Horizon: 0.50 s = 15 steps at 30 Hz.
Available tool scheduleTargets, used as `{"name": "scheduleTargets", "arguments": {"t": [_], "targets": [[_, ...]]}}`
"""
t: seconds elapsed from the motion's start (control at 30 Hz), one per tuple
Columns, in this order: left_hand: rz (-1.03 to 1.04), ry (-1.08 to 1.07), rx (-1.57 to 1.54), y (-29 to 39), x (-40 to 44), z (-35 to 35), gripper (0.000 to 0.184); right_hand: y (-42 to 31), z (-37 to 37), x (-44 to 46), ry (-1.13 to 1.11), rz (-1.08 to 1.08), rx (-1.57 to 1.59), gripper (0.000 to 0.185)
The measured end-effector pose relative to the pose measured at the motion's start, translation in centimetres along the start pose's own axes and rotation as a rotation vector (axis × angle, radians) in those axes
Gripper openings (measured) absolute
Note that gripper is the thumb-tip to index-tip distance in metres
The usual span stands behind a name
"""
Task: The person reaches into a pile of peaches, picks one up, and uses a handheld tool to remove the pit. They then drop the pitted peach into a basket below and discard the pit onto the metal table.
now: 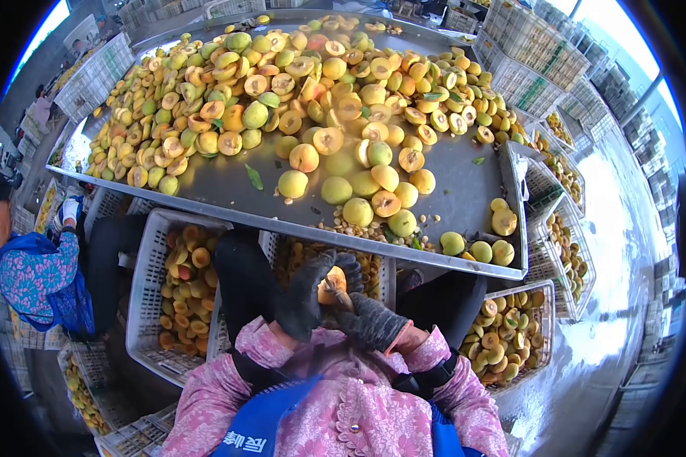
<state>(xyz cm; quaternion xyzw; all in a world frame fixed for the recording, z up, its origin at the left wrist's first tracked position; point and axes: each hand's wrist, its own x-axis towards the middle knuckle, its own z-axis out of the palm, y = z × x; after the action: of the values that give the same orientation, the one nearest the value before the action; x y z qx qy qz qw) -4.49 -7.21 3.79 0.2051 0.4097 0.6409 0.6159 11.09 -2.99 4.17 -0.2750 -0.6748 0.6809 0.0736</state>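
Note:
In front of my lap, my left hand (303, 298), in a dark glove, is closed round a yellow peach half (332, 283) with its cut face up. My right hand (370, 321), in a dark grey glove, is closed right beside the fruit. A short, slim piece (344, 302) sticks out from its fingers toward the peach half; its kind is too small to make out. Beyond my hands, a metal table (229, 194) bears a large heap of peaches (282, 84), many halved, some with stones showing. Loose peach stones (351, 225) lie near its front edge.
White crates of peach halves stand at my left (146, 305) and right (550, 320); another crate (389, 282) sits under the table edge, below my hands. Stacked crates (530, 57) rise at the back right. A seated person (38, 274) in a blue patterned sleeve is at the left.

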Motion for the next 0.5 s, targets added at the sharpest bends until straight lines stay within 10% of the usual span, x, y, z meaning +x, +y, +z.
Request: {"name": "scheduleTargets", "arguments": {"t": [0.5], "targets": [[-0.132, 0.009, -0.241, -0.4, 0.5, 0.4, 0.042, 1.9, 0.9, -0.3, -0.257, 0.323, 1.098, 0.025]]}}
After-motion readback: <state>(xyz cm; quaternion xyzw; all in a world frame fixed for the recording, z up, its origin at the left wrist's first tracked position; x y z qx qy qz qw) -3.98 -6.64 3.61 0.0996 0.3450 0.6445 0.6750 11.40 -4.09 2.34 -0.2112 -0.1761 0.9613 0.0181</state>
